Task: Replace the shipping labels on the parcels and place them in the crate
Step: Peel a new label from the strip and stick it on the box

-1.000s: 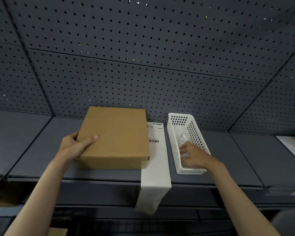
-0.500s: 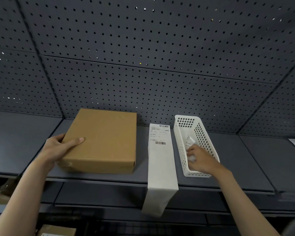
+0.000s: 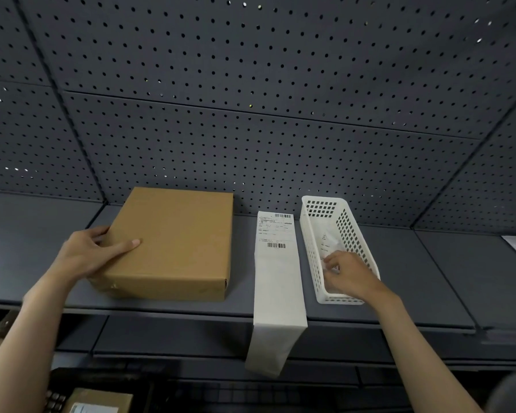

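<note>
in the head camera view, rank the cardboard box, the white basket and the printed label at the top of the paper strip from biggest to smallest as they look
1. cardboard box, plainly the largest.
2. white basket, narrower and partly covered by the right hand.
3. printed label, the smallest; it fills only the strip's top part.

Both arms reach forward; left hand [image 3: 91, 254] grips with thumb extended, right hand [image 3: 350, 274] curls its fingers [image 3: 329, 259] downward.
</note>
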`<state>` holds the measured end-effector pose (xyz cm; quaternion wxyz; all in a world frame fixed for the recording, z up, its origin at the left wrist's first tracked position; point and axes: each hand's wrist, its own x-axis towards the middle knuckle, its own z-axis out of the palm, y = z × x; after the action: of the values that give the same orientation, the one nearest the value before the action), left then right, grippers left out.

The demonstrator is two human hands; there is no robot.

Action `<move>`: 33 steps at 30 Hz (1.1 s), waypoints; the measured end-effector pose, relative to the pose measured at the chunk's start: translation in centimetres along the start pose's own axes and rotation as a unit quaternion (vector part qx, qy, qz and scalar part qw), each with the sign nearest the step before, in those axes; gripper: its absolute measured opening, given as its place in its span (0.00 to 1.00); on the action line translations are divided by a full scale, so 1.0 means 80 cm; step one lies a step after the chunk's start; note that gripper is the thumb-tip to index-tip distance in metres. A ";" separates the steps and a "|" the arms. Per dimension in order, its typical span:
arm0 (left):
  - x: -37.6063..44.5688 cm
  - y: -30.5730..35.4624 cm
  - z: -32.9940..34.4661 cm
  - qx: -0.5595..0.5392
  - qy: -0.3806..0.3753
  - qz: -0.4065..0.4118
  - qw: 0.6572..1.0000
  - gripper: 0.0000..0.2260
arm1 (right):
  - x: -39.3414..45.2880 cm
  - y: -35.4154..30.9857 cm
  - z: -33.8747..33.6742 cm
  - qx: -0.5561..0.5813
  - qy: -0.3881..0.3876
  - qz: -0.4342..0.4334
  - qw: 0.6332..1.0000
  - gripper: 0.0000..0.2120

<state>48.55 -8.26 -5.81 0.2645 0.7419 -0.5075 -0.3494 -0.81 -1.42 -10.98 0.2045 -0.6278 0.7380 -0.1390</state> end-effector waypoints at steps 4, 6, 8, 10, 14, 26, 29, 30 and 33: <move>0.000 0.016 0.001 0.090 0.029 0.055 0.994 0.38 | -0.006 -0.010 -0.011 -0.001 0.113 -0.027 0.993 0.11; -0.007 0.030 0.011 0.138 0.073 0.119 0.981 0.31 | -0.008 -0.030 -0.016 -0.013 0.208 -0.066 0.976 0.08; -0.021 0.049 0.034 0.143 0.112 0.198 0.963 0.22 | -0.008 -0.058 -0.016 -0.014 0.269 -0.124 0.955 0.06; -0.049 0.076 0.068 0.092 0.106 0.260 0.955 0.16 | -0.002 -0.087 -0.012 -0.030 0.265 -0.194 0.944 0.06; -0.115 0.115 0.167 0.019 0.013 0.365 0.931 0.06 | 0.029 -0.120 0.001 -0.108 0.091 -0.226 0.964 0.14; -0.125 0.070 0.307 0.157 -0.082 0.340 0.924 0.09 | 0.080 -0.132 0.048 -0.112 -0.071 -0.121 0.984 0.21; -0.117 0.070 0.308 0.168 -0.077 0.332 0.925 0.07 | 0.084 -0.131 0.046 -0.099 -0.064 -0.114 0.986 0.19; -0.115 0.069 0.309 0.165 -0.075 0.333 0.925 0.06 | 0.084 -0.131 0.045 -0.094 -0.065 -0.111 0.987 0.19; -0.111 0.068 0.313 0.145 -0.066 0.330 0.930 0.07 | 0.086 -0.129 0.041 -0.072 -0.073 -0.109 0.989 0.16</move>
<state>23.63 -2.77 -14.90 0.2209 0.5379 -0.7851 -0.2130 8.84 -9.84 -10.01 0.1954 -0.7264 0.6561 -0.0604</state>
